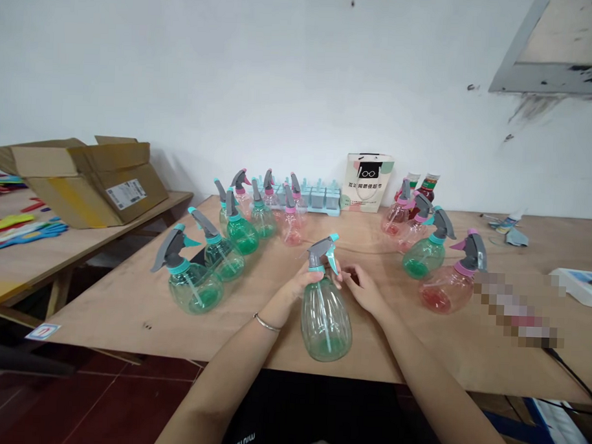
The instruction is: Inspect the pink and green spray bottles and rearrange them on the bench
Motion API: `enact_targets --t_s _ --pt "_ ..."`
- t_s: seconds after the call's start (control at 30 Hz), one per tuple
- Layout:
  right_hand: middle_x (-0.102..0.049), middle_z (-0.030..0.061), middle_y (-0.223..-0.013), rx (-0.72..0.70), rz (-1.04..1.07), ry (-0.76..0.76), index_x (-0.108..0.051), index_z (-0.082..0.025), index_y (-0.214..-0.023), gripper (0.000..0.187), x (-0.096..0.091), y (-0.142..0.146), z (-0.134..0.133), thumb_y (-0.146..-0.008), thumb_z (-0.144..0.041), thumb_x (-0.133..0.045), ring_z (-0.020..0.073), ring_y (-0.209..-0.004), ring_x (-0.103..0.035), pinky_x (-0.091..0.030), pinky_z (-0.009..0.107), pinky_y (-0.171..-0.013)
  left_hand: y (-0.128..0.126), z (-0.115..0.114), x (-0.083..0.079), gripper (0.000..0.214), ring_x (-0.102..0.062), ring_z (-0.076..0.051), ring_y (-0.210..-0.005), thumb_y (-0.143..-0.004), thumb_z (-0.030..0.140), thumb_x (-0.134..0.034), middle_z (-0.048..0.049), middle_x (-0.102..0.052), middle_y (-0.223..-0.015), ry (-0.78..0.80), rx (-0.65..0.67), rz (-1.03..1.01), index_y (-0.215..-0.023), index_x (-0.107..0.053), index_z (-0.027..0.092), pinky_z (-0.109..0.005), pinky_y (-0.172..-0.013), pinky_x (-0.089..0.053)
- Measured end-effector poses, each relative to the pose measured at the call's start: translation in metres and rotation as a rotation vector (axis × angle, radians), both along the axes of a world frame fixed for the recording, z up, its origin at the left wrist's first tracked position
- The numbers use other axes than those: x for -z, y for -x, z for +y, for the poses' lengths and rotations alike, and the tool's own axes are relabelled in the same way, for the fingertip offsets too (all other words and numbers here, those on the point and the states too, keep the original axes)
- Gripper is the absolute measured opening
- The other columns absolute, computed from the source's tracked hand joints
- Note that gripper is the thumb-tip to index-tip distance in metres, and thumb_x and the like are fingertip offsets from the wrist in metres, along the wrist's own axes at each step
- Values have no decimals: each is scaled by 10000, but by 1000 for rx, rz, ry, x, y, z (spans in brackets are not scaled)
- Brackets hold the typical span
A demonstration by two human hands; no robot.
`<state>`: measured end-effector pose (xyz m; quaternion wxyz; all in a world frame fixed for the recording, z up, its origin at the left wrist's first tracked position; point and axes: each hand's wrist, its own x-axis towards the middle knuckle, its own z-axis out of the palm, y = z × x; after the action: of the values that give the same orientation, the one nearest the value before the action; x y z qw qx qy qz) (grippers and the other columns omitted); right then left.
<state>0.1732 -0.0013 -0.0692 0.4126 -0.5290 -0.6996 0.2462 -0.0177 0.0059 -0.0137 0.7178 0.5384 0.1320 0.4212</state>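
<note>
A clear green spray bottle [326,320] with a grey and turquoise trigger head is tilted over the table's near edge. My left hand [304,279] grips it round the neck, thumb in front and the other fingers partly hidden behind. Close to the right of the neck is my right hand [362,288], its fingers curled together. Whether those fingers hold something small or touch the bottle, I cannot tell. A little green shows at the bottle's bottom, and a pale tube runs down inside.
Several green spray bottles [196,288] and pink ones [292,225] stand left. More pink [446,289] and green bottles [423,255] stand right. Behind are a pale blue rack [319,200] and a paper bag [366,182]. A cardboard box [96,182] sits on the left table.
</note>
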Motion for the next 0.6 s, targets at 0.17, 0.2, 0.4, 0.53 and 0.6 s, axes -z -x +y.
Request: enact_targets --t_s 0.17,0.2,0.4,0.53,0.6 --pt "-690 72 -1055 2 17 -15 -597 -226 -1018 343 -2 1 -2 -892 -527 -492 241 -999 -629 -473 448 -923 18 8 -13 601 -691 -219 -741 -570 574 -770 -93 -716 -961 -162 -175 -126 -1006 -667 174 -377 -741 -564" --pt "-687 73 -1055 5 11 -19 -595 -225 -1015 335 -1 1 -1 -889 -520 -497 242 -993 -629 -473 452 -925 24 10 -16 595 -692 -222 -770 -594 580 -749 -82 -715 -969 -165 -257 -159 -1033 -660 189 -390 -772 -562" --pt "-688 70 -1058 21 -19 -30 -599 -247 -989 241 2 -2 1 -874 -449 -537 241 -1003 -633 -478 459 -931 67 25 -29 540 -652 -237 -990 -716 495 -720 -67 -678 -994 -355 -904 68 -1159 -606 208 -384 -907 -508" --pt "-685 74 -1074 15 -23 -33 -596 -245 -993 223 3 -2 1 -871 -424 -540 244 -1030 -626 -469 468 -953 79 42 -21 516 -510 -269 -1236 -748 423 -727 -110 -520 -1269 -666 -1176 430 -1201 -586 221 -430 -1072 -404" --pt "-684 76 -1077 19 -23 -29 -597 -244 -995 229 3 -1 1 -870 -427 -538 249 -1037 -623 -465 475 -957 82 50 -15 540 -412 -281 -1333 -771 396 -707 -120 -435 -1338 -768 -1225 538 -1262 -551 232 -445 -1127 -344"
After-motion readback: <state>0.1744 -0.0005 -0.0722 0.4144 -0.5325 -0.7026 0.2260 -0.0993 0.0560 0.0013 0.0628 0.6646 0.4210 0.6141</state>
